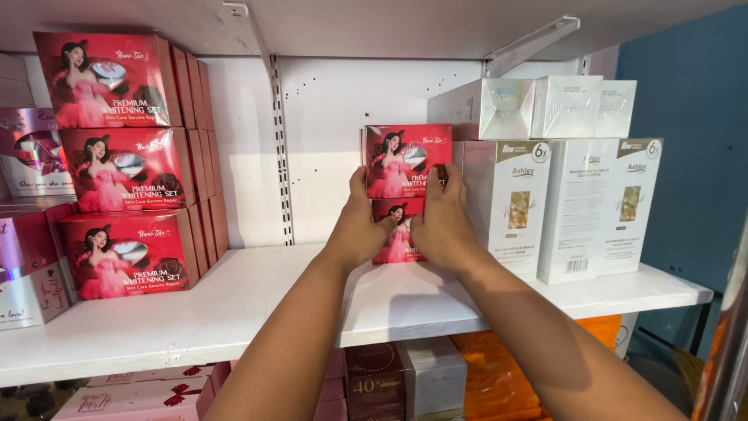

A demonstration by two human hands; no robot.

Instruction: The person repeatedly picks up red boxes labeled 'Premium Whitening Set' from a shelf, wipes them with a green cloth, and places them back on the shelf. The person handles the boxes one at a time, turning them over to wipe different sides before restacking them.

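Note:
Two red boxes with a picture of a person in a pink dress stand stacked on the white shelf, against the back wall. My left hand presses the left side of the upper red box. My right hand grips its right side, fingers curled over the edge. Both palms cover most of the lower red box. The stack touches tall white boxes on its right.
Three stacked rows of matching red boxes fill the shelf's left end. Tall white cartons with silver boxes on top stand at the right. Pink and purple boxes sit far left. More boxes lie on the shelf below.

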